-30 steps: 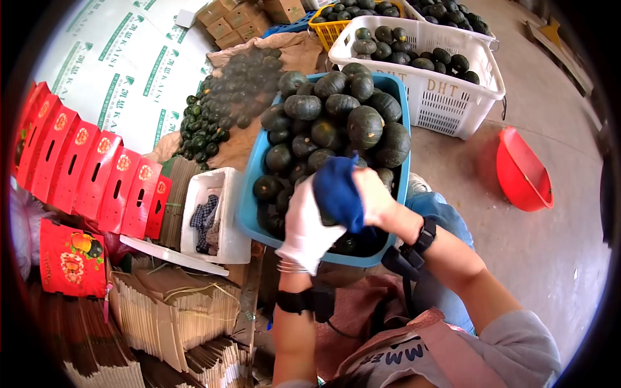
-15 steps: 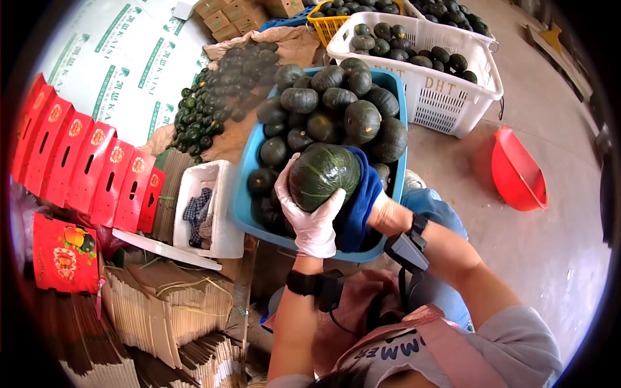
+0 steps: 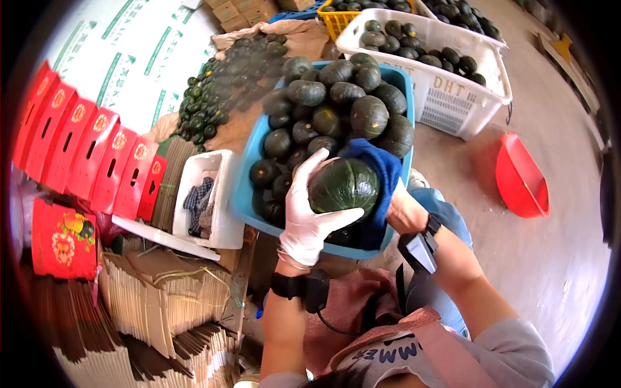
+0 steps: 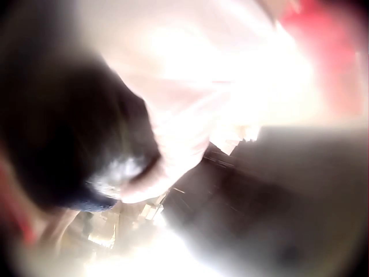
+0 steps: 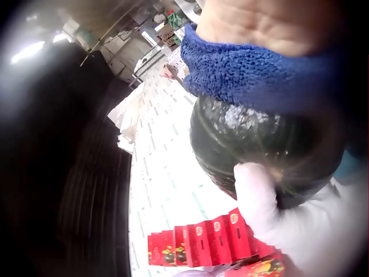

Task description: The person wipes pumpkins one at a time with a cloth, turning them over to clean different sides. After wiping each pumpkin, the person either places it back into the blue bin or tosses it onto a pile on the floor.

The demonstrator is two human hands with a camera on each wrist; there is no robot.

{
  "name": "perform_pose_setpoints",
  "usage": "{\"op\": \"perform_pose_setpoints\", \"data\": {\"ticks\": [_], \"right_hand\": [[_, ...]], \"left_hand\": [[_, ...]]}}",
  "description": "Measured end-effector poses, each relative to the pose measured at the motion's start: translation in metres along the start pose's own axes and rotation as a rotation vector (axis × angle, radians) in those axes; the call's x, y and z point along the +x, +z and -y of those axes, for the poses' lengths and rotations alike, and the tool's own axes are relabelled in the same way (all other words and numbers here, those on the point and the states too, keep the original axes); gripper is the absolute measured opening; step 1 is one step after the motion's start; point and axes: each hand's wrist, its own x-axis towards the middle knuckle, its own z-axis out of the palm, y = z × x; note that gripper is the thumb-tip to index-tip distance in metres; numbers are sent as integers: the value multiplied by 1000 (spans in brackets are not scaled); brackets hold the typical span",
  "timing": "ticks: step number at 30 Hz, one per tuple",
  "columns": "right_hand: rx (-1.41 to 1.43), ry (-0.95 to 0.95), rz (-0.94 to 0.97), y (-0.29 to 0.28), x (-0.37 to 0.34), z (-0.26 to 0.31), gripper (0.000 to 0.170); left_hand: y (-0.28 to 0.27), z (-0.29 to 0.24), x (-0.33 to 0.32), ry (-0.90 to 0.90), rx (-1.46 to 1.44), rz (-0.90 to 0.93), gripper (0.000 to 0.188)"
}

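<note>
- Gloved left hand [image 3: 305, 216] curls round a squash [image 3: 346, 183], thumb at 6 o'clock.
- Right hand [image 3: 404, 209], 4 o'clock, behind a blue cloth [image 3: 387, 169] touching the squash; fingers hidden, grip unclear.
- Squash above blue tub [image 3: 240, 197].
- White crate [image 3: 446, 110], 1 o'clock.

The head view looks forward and down from above; both wrist views look from very near (the left is blurred). Head and right wrist share the squash [image 3: 345, 186] and red boxes [image 3: 86, 165].

Dark green, pale-streaked squash [image 3: 344, 187], deep blue cloth [image 3: 386, 173], white glove [image 3: 301, 224], light blue tub [image 3: 243, 208], red cartons [image 3: 90, 156]
</note>
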Motion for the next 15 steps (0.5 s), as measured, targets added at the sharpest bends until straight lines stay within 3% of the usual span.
{"op": "perform_pose_setpoints", "data": {"ticks": [1, 2, 3, 5, 6, 7, 8, 9, 10, 11, 12, 13, 14, 15], "right_hand": [[-503, -172, -77, 8, 2, 5, 15], [-54, 8, -150, 19, -2, 8, 14], [136, 48, -342, 7, 6, -14, 19], [174, -161, -532, 24, -1, -24, 27], [13, -183, -509, 24, -12, -19, 27], [-130, -168, -458, 22, -23, -18, 27], [-287, -145, -411, 17, -28, -21, 27], [-407, -104, -374, 15, -37, -27, 27], [-492, -50, -342, 18, -47, -36, 27], [-547, 14, -309, 23, -60, -46, 27], [-579, 79, -293, 27, -81, -53, 27], [-596, 135, -272, 29, -93, -59, 27], [-600, 190, -238, 37, -107, -68, 26], [-600, 236, -199, 45, -116, -76, 26]], "left_hand": [[7, 2, -1, -12, -159, -79, 99], [20, 6, -3, 9, -363, -234, 91], [33, 5, -2, -50, -477, -368, 81], [57, 23, 6, 89, -320, -667, 55], [46, 23, 10, 192, -102, -526, 49], [54, 17, 1, 205, -12, -705, 59], [46, 8, -6, 267, -53, -631, 66], [45, 27, -5, 222, 132, -643, 81], [56, 43, -6, 159, 273, -804, 92], [46, 36, 0, -7, -60, -599, 113], [25, 10, -7, -226, -53, -376, 119], [9, -11, -14, -301, -137, -304, 121], [-16, -46, -25, -339, 20, -114, 120], [-24, -59, -35, -345, 40, -64, 120]]}}
